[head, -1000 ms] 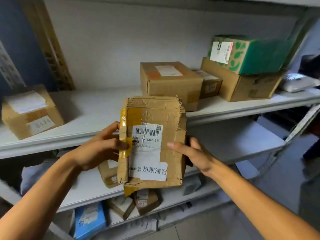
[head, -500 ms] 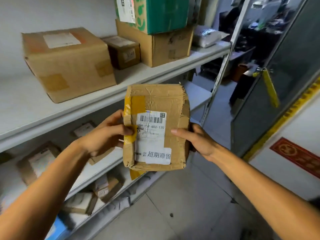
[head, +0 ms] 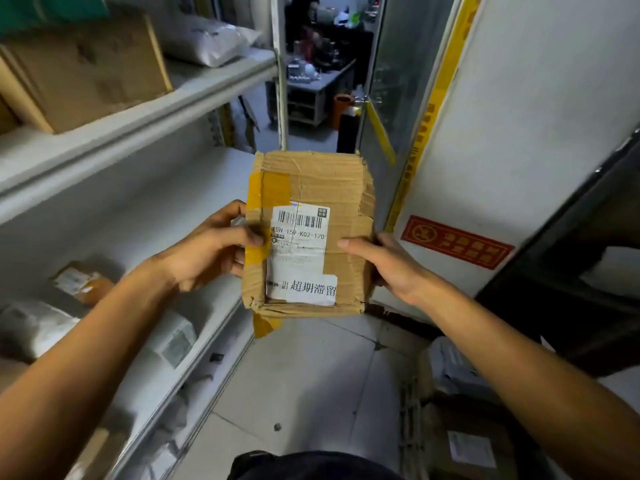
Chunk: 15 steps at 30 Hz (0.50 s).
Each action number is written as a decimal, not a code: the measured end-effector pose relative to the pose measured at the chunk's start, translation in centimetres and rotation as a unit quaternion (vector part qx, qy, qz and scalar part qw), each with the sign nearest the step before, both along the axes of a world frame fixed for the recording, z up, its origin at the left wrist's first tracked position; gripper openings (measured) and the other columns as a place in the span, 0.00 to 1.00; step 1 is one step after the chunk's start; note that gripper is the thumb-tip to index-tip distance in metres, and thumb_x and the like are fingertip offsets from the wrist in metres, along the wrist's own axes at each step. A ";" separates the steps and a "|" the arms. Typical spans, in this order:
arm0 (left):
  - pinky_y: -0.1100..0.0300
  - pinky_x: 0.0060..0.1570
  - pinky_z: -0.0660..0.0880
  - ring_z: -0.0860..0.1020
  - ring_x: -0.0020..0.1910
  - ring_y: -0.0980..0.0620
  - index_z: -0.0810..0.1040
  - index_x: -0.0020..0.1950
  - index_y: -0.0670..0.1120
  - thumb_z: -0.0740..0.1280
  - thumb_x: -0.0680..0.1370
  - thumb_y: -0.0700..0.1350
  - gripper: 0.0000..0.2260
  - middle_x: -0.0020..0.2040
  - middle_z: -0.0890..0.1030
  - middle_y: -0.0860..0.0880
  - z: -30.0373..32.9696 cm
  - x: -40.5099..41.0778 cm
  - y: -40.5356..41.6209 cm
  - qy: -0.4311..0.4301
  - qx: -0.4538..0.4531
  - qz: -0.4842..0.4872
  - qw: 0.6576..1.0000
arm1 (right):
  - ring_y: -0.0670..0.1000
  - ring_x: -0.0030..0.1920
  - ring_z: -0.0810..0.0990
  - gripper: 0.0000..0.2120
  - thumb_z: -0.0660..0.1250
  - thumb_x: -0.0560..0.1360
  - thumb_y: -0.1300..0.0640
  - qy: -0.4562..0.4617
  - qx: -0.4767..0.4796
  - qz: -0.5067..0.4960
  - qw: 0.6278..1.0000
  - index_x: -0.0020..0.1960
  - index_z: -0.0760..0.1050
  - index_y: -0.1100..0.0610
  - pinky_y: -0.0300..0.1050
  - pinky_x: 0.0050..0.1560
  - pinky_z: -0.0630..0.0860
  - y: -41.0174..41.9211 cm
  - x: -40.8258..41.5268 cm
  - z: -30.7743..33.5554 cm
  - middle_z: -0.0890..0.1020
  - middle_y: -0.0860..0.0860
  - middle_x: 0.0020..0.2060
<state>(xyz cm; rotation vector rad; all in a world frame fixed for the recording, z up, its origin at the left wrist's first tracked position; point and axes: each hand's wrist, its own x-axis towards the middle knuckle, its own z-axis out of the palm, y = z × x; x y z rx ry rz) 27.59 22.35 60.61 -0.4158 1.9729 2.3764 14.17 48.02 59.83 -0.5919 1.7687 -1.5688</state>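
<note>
A worn cardboard parcel (head: 332,188) with yellow tape and a white barcode label is held upright in front of me, above the tiled floor. My left hand (head: 204,249) grips its left edge, thumb across the yellow tape on the front. My right hand (head: 388,268) grips its right edge, thumb on the front and fingers hidden behind the parcel.
White shelving (head: 145,112) with cardboard boxes (head: 90,71) and a white bag (head: 207,39) runs along the left. Lower shelves hold more parcels (head: 83,282). A doorway (head: 322,81) opens ahead. A white wall with a red sign (head: 457,242) stands right; boxes (head: 467,445) sit on the floor.
My view has swung right, away from the shelves toward the doorway and the wall. The parcel stays in both hands, held the same way.
</note>
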 end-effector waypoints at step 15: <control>0.35 0.56 0.79 0.82 0.56 0.35 0.72 0.64 0.45 0.76 0.60 0.47 0.33 0.60 0.82 0.38 -0.7 -28.4 16.3 -0.026 -0.045 -0.340 0.939 | 0.46 0.43 0.87 0.06 0.70 0.78 0.56 -0.068 -0.019 -0.379 0.923 0.54 0.79 0.52 0.38 0.41 0.81 17.8 -8.9 -2.6 0.88 0.46 0.42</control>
